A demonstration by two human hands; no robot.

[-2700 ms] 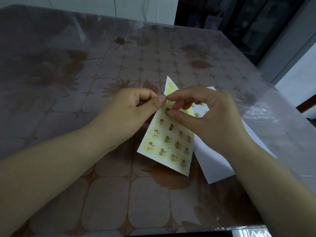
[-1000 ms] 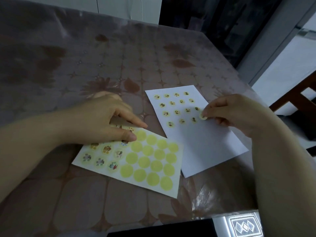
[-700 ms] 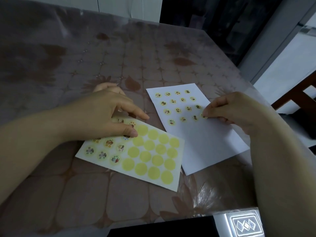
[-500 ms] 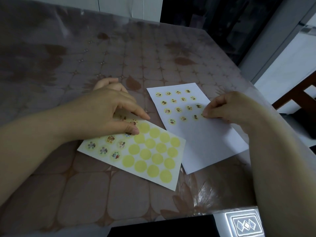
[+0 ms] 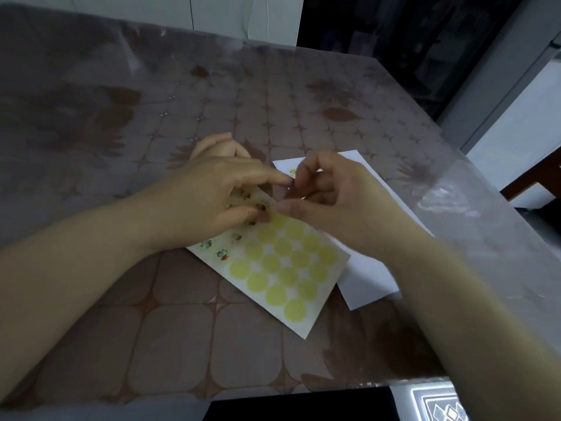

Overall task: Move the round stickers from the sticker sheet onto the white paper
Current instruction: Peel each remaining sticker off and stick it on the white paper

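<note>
the sticker sheet lies slantwise at the centre of the frame, flat on the patterned table. its lower right end overlaps the white paper, which runs from centre right up under the wrist. the printed round stickers sit at the sheet's upper left end.

the left hand lies over that end, thumb down on the sheet and index finger stretched out toward the right. the right hand is curled, its thumb and bent fingertips drawn close together just beside the left index tip. the blur hides whether a sticker is already between them.

the step in hand looks like lifting the next sticker. it would go best if the left thumb pins the backing close to the chosen sticker while a right nail catches only its rim. a slow, low peel keeps it from curling or sticking to itself. it should be carried by its edge.

counted: one sheet, one paper, two hands. about sixteen bare yellow circles show on the sheet. three printed stickers are plain below the left hand, and a few more peek between its fingers, too blurred to number. only one sticker shows on the paper, at its upper left corner; the right hand covers the rest.
</note>
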